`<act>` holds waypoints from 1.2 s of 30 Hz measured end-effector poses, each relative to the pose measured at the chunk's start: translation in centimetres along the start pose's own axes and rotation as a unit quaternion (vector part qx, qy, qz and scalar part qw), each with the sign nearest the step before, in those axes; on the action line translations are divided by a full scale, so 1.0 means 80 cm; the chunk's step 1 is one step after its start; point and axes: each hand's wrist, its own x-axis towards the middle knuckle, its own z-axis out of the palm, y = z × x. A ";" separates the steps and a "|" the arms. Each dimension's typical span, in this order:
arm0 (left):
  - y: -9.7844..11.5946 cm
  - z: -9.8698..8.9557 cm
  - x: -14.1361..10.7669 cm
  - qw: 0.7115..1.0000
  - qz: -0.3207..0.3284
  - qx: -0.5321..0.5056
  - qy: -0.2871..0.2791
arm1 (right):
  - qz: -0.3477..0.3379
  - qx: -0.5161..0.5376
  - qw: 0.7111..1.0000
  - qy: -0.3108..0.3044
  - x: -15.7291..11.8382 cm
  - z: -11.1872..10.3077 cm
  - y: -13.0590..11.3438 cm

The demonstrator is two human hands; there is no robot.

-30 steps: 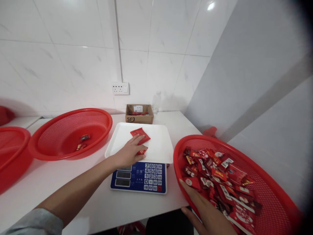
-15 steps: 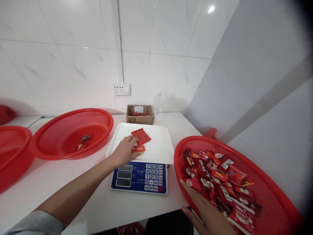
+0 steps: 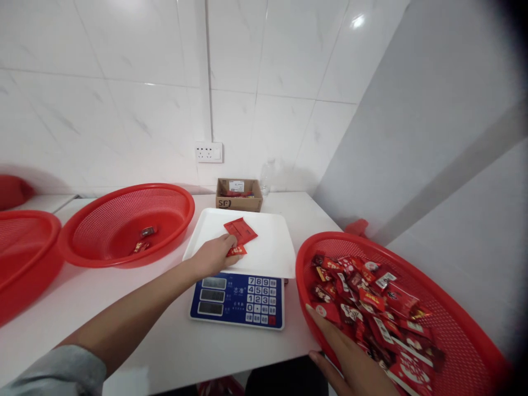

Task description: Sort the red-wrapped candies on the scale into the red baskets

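Observation:
My left hand (image 3: 216,254) is over the white scale pan (image 3: 268,242), its fingers closed on a small red packet (image 3: 238,251). Just behind the fingertips a larger flat red packet (image 3: 241,230) lies on the pan. My right hand (image 3: 350,357) grips the near left rim of a red basket (image 3: 325,236), thumb apart from the fingers. Many red and brown wrapped packets (image 3: 371,297) fill that basket. The blue scale panel (image 3: 239,301) with keys and three displays faces me below the pan.
A red basket (image 3: 127,192) with a few small packets stands left of the scale, another red basket (image 3: 25,253) at the far left. Behind the scale are a cardboard box (image 3: 239,204) and a clear bottle (image 3: 267,176). The table's front edge is near.
The whole view has shifted slightly. Both hands keep nearly the same places: the left at the small packet on the pan, the right on the basket rim.

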 end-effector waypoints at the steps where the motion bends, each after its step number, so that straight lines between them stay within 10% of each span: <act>1: -0.001 -0.001 0.000 1.000 -0.006 -0.001 0.005 | -0.004 -0.003 1.000 0.005 0.000 0.001 0.001; 14: -0.110 -0.109 -0.027 0.953 -0.256 0.049 0.157 | -0.027 -0.015 0.999 0.016 0.004 0.006 0.009; 19: -0.117 -0.079 -0.019 0.976 -0.101 0.123 0.149 | -0.017 -0.004 1.000 0.013 0.002 0.002 0.003; 26: -0.044 -0.034 0.035 0.989 0.145 0.039 0.002 | -0.004 -0.006 1.000 -0.021 0.004 -0.001 0.001; 30: -0.019 -0.018 0.063 0.982 0.162 0.046 -0.083 | 0.004 0.002 1.000 -0.028 0.007 -0.006 -0.003; 36: -0.006 -0.004 0.068 0.981 0.155 0.120 -0.004 | -0.001 0.006 1.000 -0.024 0.008 0.001 0.006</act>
